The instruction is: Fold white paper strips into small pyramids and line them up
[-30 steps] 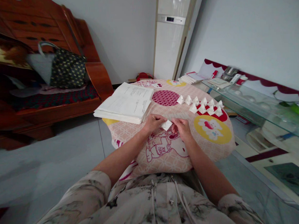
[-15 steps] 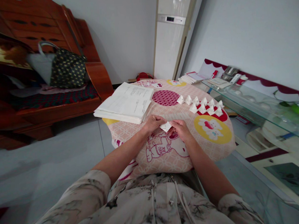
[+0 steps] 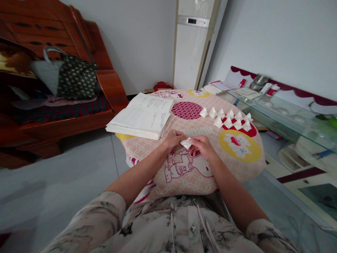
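Between my two hands, over the near part of the round table, is a small folded piece of white paper (image 3: 186,143). My left hand (image 3: 174,138) pinches its left side, and my right hand (image 3: 201,145) grips its right side, with fingers partly covering it. Just beyond my left hand lies a stack of printed white sheets (image 3: 140,114). Several folded paper pieces (image 3: 228,122), small and pointed, stand in rows on the far right of the table. A patterned pink tablecloth (image 3: 156,171) lies beneath everything.
A glass-topped cabinet (image 3: 295,118) with cups and papers on it borders the table at right. Another pile of papers (image 3: 215,87) sits at the back. To the left stands a wooden bench (image 3: 112,88) holding bags (image 3: 75,76). A tall white air conditioner (image 3: 189,52) stands behind.
My right fingers have shifted slightly left over the folded paper, covering more of its right side. My left hand and the rows of folded pieces stay where they were.
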Action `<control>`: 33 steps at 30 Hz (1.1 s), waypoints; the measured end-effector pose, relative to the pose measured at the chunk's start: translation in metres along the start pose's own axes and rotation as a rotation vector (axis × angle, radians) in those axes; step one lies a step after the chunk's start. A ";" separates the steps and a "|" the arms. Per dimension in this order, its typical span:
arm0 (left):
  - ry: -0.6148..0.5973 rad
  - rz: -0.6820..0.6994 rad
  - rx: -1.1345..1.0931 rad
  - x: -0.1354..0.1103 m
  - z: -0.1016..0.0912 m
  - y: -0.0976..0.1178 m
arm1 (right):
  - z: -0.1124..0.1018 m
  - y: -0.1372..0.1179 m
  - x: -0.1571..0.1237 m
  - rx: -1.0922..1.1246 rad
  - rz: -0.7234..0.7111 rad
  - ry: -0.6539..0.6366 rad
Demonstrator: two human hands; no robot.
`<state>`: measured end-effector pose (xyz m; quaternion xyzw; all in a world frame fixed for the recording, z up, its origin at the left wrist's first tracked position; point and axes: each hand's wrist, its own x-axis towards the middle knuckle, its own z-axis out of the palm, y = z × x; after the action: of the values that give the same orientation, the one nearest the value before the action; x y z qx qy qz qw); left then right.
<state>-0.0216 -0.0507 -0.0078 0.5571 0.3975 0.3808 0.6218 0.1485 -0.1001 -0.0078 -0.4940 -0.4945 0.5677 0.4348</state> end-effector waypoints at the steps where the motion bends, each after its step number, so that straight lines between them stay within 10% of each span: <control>1: -0.009 0.000 0.000 -0.001 0.000 0.001 | 0.000 0.000 -0.001 -0.004 0.013 0.000; 12: -0.161 -0.118 0.122 -0.014 0.000 0.015 | -0.001 0.000 0.000 0.023 -0.087 0.206; 33: -0.090 -0.128 0.015 -0.012 0.004 0.016 | 0.000 -0.003 -0.002 0.017 0.021 0.017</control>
<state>-0.0231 -0.0617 0.0095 0.5517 0.4067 0.3118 0.6581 0.1487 -0.1016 -0.0044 -0.5002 -0.4811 0.5721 0.4371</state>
